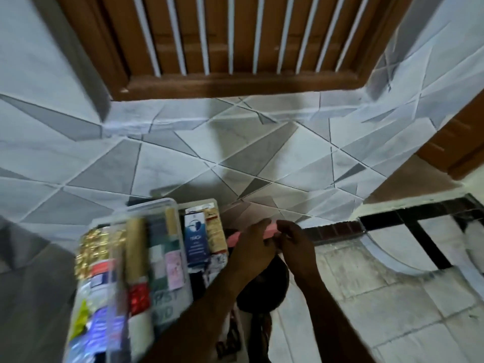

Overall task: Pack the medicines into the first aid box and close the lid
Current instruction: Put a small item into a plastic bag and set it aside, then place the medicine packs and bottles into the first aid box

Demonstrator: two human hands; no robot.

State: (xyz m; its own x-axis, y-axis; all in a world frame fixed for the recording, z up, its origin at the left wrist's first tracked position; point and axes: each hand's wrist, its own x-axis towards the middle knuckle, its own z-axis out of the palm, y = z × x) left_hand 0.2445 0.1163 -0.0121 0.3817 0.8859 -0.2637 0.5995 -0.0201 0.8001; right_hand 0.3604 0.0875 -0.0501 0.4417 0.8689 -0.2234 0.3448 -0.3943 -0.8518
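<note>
Nearest the camera, low on the left, the clear plastic first aid box is already crowded with medicines: gold foil strips, a red-topped pack, white and pink cartons, all smeared by motion blur. At its far right side a blue carton stands on end beside a red-and-gold one. Just beyond the box, both forearms reach forward and meet over a flat pink pack, which is held level in the air to the right of the box and not yet in it. The left hand grasps its middle with curled fingers, and the right hand pinches its right end. By my reading the packing is well along, with this pink pack to go in and the lid to be shut after. The blur hides where the lid sits, though the box looks open from above. Under the hands lies a dark rounded thing that I cannot identify, and what surface carries the box cannot be told either. To the right spreads a floor of pale, worn tiles edged with a dark band. Behind rises a wall patterned in grey and white angular shapes. Above it is a brown wooden frame crossed by white upright bars.
</note>
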